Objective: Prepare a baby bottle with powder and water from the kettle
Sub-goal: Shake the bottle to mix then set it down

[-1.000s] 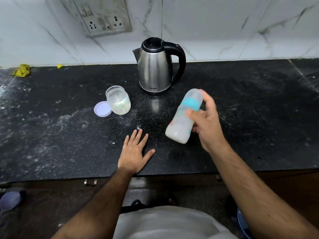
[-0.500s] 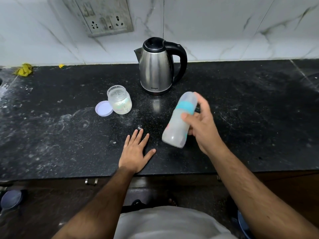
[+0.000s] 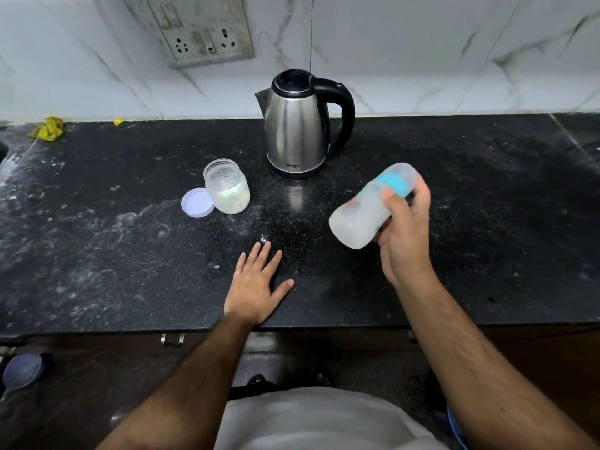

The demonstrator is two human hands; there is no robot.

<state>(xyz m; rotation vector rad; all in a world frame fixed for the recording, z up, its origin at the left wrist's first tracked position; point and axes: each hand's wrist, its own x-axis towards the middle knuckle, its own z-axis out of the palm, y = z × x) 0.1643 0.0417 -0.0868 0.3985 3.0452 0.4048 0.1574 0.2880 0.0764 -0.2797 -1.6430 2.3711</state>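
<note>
Since before, our right hand (image 3: 404, 235) tilts the gripped baby bottle (image 3: 370, 211) flatter, cap toward 1 o'clock; our left hand (image 3: 256, 287) stays spread on the tabletop (image 3: 97, 241).

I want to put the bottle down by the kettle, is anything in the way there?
Nothing visible: the counter between the baby bottle in the right hand and the kettle is bare.
</note>
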